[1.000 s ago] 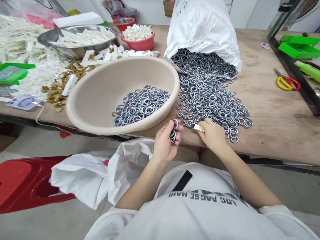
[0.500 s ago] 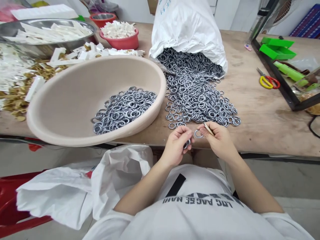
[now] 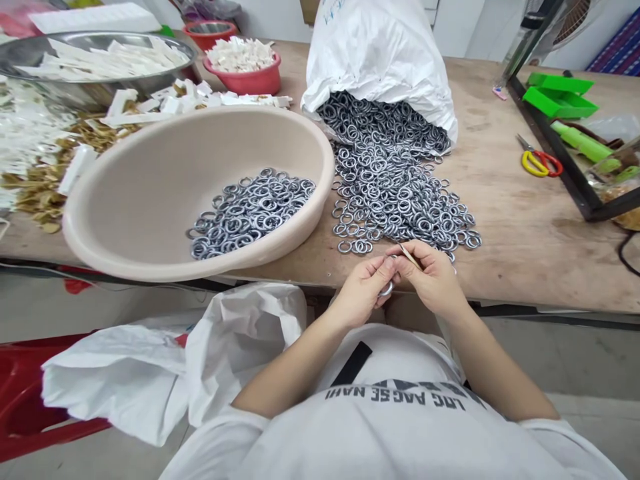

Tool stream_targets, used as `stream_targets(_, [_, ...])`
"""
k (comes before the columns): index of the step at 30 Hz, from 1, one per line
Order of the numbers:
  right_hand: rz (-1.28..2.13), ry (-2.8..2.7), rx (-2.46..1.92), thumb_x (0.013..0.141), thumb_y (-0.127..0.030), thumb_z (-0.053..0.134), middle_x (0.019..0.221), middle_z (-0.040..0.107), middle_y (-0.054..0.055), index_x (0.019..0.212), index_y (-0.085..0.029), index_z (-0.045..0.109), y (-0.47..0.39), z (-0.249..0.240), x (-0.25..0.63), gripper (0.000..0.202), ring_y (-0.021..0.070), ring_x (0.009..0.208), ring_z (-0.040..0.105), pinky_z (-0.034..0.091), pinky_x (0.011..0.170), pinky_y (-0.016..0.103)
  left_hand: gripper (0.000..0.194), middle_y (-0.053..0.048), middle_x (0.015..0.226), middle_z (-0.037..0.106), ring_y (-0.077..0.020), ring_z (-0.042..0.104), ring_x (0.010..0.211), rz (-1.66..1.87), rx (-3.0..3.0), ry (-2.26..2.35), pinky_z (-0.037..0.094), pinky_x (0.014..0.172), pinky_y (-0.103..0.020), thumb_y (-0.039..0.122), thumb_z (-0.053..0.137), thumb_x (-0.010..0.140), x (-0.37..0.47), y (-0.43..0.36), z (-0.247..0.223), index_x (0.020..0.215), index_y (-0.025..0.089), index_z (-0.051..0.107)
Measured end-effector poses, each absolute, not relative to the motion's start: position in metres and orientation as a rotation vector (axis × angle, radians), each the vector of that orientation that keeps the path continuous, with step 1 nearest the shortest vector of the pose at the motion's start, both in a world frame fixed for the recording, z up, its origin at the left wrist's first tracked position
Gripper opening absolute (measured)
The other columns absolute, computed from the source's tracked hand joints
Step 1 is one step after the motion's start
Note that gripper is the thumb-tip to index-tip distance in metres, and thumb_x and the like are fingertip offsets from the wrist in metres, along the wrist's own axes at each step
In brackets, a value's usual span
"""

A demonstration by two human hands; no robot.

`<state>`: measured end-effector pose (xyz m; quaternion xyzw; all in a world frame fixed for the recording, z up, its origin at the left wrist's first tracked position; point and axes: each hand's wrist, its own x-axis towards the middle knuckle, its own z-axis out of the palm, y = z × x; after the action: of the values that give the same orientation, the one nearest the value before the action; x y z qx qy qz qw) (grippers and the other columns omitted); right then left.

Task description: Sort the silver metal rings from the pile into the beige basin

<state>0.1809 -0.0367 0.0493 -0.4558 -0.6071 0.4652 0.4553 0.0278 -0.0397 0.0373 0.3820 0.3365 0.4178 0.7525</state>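
My left hand (image 3: pixel 367 287) is closed on a grey ring (image 3: pixel 386 289) at the table's front edge. Touching it, my right hand (image 3: pixel 431 275) grips a thin, pale, pointed tool (image 3: pixel 410 256), its exact kind unclear; the fingertips of both hands meet around the rings. Just beyond my hands spreads a pile of grey rings (image 3: pixel 395 193), spilling from a white sack (image 3: pixel 380 53). To the left stands a large beige basin (image 3: pixel 130 193) with more grey rings (image 3: pixel 250 213) heaped in its right side.
Scissors (image 3: pixel 540 163) and green trays (image 3: pixel 560 100) lie at the right by a dark metal frame (image 3: pixel 550 147). Back left are a steel bowl (image 3: pixel 100 90), a red bowl (image 3: pixel 250 80) of white pieces and loose brown pieces (image 3: pixel 75 157). White bags (image 3: pixel 240 347) hang below the table edge.
My hands have come together; the ring that was at my right fingertips is now between both hands. The view has shifted slightly.
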Motion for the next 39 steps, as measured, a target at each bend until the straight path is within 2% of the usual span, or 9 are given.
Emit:
stream_targets(6, [0.892,-1.642,-1.111,0.085,-0.038,0.075,0.093,0.066,0.002,0.104,-0.024,0.073,-0.040,0.055,0.179,0.023,0.0170,0.088,0.060,0.046,0.082,0.031,0.047,0.008,0.049,0.036,-0.0042,0.028,0.038,0.914,0.737,0.742,0.021,0.036,-0.017,0.061,0.063,0.085,0.029,-0.042,0.043,0.072,0.018,0.048])
stream_targets(9, [0.913,-1.614,-1.138,0.088,-0.038,0.071,0.088,0.066,0.002,0.098,-0.023,0.073,-0.040,0.054,0.176,0.018,0.0168,0.085,0.060,0.046,0.080,0.031,0.050,0.007,0.049,0.039,-0.0037,0.030,0.038,0.911,0.766,0.733,0.021,0.037,-0.017,0.062,0.064,0.084,0.029,-0.043,0.043,0.068,0.017,0.049])
stream_targets(15, [1.039,-1.480,-1.183,0.096,-0.049,0.057,0.085,0.066,0.003,0.101,-0.021,0.071,-0.037,0.052,0.175,0.031,0.0180,0.080,0.060,0.046,0.073,0.031,0.051,0.007,0.047,0.037,-0.0037,0.027,0.036,0.888,0.667,0.686,0.018,0.035,-0.017,0.060,0.064,0.085,0.028,-0.044,0.047,0.063,0.018,0.045])
stream_targets(21, [0.570,-1.890,-1.238,0.100,-0.046,0.050,0.075,0.058,0.002,0.082,-0.021,0.062,-0.055,0.059,0.176,0.033,0.0161,0.072,0.053,0.038,0.067,0.031,0.053,0.007,0.044,0.035,-0.0031,0.027,0.035,0.926,0.522,0.670,0.019,0.034,-0.015,0.061,0.065,0.084,0.024,-0.043,0.049,0.062,0.018,0.043])
stream_targets(26, [0.368,-2.066,-1.306,0.100,-0.044,0.048,0.075,0.057,0.002,0.077,-0.021,0.058,-0.060,0.061,0.172,0.034,0.0155,0.070,0.052,0.036,0.066,0.030,0.058,0.007,0.041,0.035,-0.0026,0.029,0.032,0.964,0.513,0.684,0.021,0.033,-0.016,0.059,0.068,0.082,0.026,-0.045,0.050,0.055,0.017,0.040])
stream_targets(30, [0.365,-2.095,-1.310,0.101,-0.043,0.046,0.074,0.056,0.002,0.075,-0.022,0.055,-0.060,0.061,0.170,0.035,0.0155,0.070,0.052,0.034,0.065,0.030,0.059,0.007,0.041,0.035,-0.0025,0.029,0.031,0.957,0.505,0.707,0.019,0.033,-0.016,0.061,0.068,0.081,0.025,-0.047,0.053,0.054,0.017,0.039])
stream_targets(35, [0.440,-2.078,-1.262,0.100,-0.044,0.047,0.065,0.049,-0.001,0.068,-0.022,0.046,-0.059,0.058,0.170,0.038,0.0144,0.063,0.047,0.031,0.062,0.030,0.059,0.008,0.042,0.033,-0.0026,0.026,0.033,0.893,0.484,0.677,0.017,0.033,-0.016,0.063,0.068,0.080,0.021,-0.053,0.058,0.057,0.019,0.036])
stream_targets(39, [0.551,-1.771,-1.406,0.101,-0.049,0.043,0.062,0.046,-0.002,0.069,-0.023,0.047,-0.047,0.052,0.179,0.042,0.0143,0.060,0.043,0.031,0.060,0.030,0.055,0.006,0.045,0.035,-0.0034,0.028,0.035,0.841,0.559,0.612,0.019,0.035,-0.017,0.057,0.065,0.086,0.020,-0.060,0.061,0.058,0.018,0.037])
